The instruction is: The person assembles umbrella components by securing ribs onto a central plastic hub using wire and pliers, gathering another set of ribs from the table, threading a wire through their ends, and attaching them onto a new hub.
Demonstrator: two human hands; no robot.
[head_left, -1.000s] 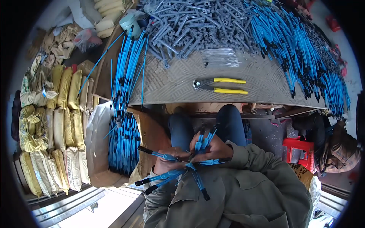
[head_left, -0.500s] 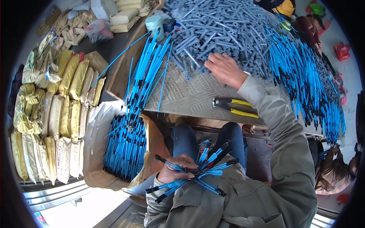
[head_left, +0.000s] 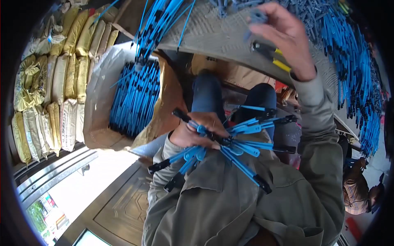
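A grey worktable (head_left: 213, 37) with a patterned top spans the far side of a cluttered workshop. To the left, stuffed yellow and white sacks (head_left: 53, 82) lie stacked in rows beside an open cardboard box (head_left: 98, 94). Bright daylight washes over the pale floor (head_left: 94, 180) at the near left, next to a grey metal rail (head_left: 53, 172) and an embossed brown panel (head_left: 123, 205).

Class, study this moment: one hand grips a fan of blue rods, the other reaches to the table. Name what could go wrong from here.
1. The left hand pinches many splayed blue rods at one crossing point; some may slip out.
2. The right hand lifts grey pieces just above the yellow-handled pliers; the sleeve might knock them.
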